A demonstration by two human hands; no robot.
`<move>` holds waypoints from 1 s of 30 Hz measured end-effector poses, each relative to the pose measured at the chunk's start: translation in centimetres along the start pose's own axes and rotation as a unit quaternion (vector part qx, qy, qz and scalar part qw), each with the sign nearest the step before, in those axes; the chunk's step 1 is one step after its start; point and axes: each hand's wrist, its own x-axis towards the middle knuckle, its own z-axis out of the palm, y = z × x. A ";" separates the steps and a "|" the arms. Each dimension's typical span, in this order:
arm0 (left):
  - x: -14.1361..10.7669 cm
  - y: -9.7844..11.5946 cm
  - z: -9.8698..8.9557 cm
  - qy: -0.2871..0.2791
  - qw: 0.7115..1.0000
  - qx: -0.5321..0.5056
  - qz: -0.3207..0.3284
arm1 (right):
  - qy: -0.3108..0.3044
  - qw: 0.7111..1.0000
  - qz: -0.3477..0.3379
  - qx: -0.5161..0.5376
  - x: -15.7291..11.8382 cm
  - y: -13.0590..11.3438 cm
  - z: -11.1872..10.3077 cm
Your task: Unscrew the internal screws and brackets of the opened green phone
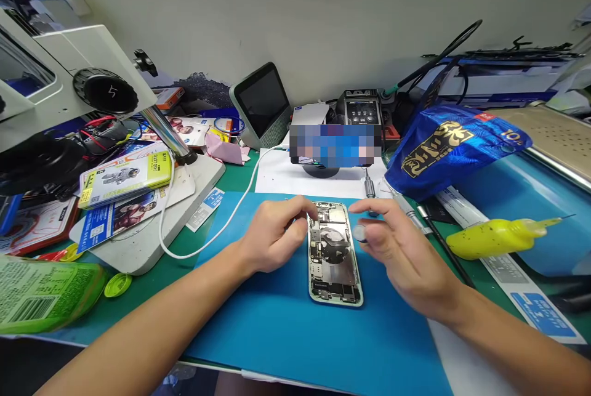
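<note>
An opened phone housing (336, 273) lies on the blue mat (286, 334), its inner boards and a round dark part showing. My left hand (279, 233) reaches over the phone's upper left edge, with the index fingertip down at the parts inside and the other fingers curled; whether it pinches anything is hidden. To the right of the phone, my right hand (401, 248) is raised, its fingers curled round a screwdriver (360, 234) whose round end shows by the thumb. The index finger points out over the phone's upper right edge.
Behind the mat, a device with a blurred screen (335, 145) stands on white paper. A microscope stand (184, 199) and white cable (231, 217) are at left, near a green package (46, 294). At right lie a blue pouch (457, 143) and yellow bottle (494, 238).
</note>
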 end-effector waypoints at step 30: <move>0.3 2.2 1.7 0.025 0.974 0.121 0.190 | -0.058 0.986 -0.115 -0.106 -0.2 0.0 1.8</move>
